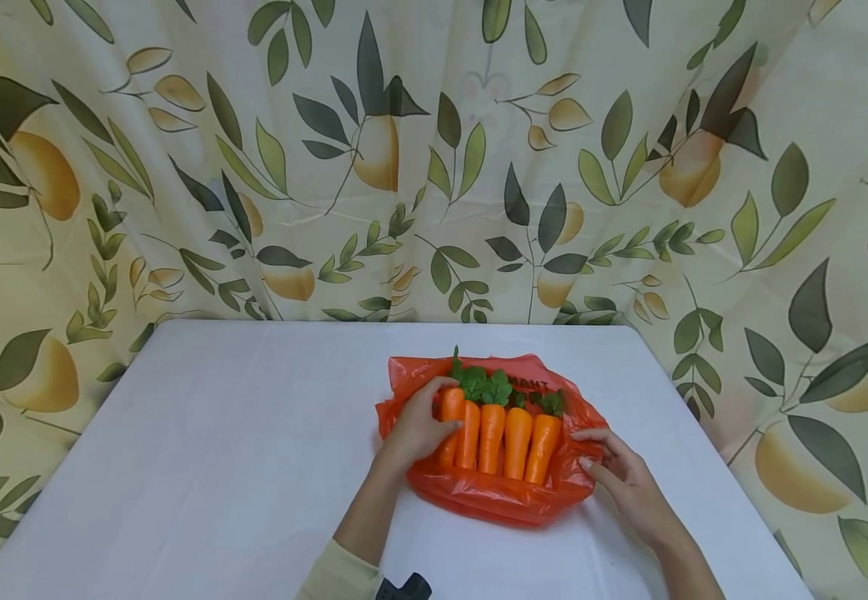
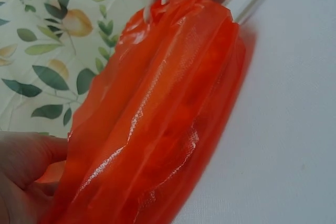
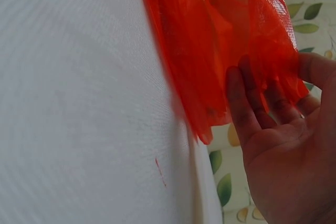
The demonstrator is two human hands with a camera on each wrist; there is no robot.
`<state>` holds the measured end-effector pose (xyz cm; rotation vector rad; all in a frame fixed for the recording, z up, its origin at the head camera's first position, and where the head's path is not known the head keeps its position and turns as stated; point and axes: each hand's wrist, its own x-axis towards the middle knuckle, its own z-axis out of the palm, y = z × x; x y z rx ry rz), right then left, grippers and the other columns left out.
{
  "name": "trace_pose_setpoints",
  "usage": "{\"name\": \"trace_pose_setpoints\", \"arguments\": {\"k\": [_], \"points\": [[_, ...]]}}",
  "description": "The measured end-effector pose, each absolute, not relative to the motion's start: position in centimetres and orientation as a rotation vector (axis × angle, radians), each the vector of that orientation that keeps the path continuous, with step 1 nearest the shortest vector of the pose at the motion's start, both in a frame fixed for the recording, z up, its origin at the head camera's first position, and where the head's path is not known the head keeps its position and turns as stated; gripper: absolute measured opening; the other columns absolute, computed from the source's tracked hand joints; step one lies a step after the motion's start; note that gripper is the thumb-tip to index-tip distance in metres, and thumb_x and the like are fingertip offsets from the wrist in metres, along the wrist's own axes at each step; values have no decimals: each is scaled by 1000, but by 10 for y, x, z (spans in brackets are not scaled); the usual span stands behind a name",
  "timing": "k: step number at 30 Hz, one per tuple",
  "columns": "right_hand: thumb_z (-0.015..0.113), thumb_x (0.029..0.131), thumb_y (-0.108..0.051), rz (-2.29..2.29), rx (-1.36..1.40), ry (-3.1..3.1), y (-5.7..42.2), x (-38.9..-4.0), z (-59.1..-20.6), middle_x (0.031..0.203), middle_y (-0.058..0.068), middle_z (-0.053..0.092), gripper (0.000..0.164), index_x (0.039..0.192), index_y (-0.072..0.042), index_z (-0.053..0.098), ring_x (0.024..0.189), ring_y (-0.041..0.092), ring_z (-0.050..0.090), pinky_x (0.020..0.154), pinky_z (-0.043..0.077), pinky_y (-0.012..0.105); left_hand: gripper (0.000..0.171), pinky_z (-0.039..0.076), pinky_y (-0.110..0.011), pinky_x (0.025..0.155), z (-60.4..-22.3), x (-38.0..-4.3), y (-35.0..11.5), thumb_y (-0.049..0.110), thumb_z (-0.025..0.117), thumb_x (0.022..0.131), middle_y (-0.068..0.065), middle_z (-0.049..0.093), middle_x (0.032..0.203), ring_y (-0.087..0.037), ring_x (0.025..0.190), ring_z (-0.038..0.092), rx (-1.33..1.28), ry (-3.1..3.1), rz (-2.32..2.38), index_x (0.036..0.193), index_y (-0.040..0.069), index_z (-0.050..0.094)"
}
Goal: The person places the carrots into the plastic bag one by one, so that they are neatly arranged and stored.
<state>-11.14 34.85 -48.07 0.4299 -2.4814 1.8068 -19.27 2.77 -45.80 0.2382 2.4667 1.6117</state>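
A red plastic bag (image 1: 479, 500) lies spread on the table, its mouth folded open around a row of several orange carrots (image 1: 518, 442) with green leafy tops (image 1: 488, 385). My left hand (image 1: 420, 425) reaches over the bag's left edge. Its thumb and fingers close around the leftmost carrot (image 1: 450, 407). At the opposite side, my right hand (image 1: 632, 483) pinches the bag's right edge between thumb and fingers. Thin red film (image 3: 262, 35) covers some right fingertips in the right wrist view. From the left wrist, the bag's side (image 2: 152, 114) hides the carrots.
The white table (image 1: 216, 450) extends left of the bag, and its right edge runs close beyond my right hand. A curtain (image 1: 434, 167) printed with fruit and leaves hangs behind the table and along both sides.
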Motion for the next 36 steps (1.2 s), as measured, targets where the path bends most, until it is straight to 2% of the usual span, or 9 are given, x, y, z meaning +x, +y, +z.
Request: {"name": "trace_pose_setpoints", "arguments": {"k": [14, 21, 29, 36], "points": [[55, 106, -3, 1797, 439, -2475, 348, -110, -478, 137, -5, 60, 29, 135, 4, 55, 119, 5, 56, 89, 55, 25, 55, 53, -57, 96, -464, -194, 24, 6, 76, 93, -10, 56, 141, -32, 123, 54, 154, 2474, 1525, 144, 16, 57], [54, 107, -4, 1816, 437, -2477, 346, -111, -477, 135, -5, 61, 29, 135, 4, 54, 116, 5, 59, 88, 56, 25, 55, 51, -55, 99, -472, -196, 21, 9, 76, 94, -10, 56, 141, -31, 121, 54, 145, 2445, 1576, 144, 18, 58], [53, 106, -1, 1842, 477, -2450, 347, -112, -478, 134, 0, 61, 28, 134, 6, 54, 115, 7, 61, 89, 55, 26, 54, 48, -57, 102, -477, -196, 18, 13, 76, 95, -11, 55, 145, -34, 127, 52, 152, 2431, 1586, 146, 20, 59], [54, 106, -2, 1829, 453, -2463, 349, -112, -481, 134, -4, 61, 27, 133, 4, 55, 117, 6, 60, 90, 55, 26, 55, 50, -57, 100, -473, -196, 16, 15, 73, 97, -11, 54, 145, -33, 128, 52, 189, 2413, 1538, 149, 21, 55]]}}
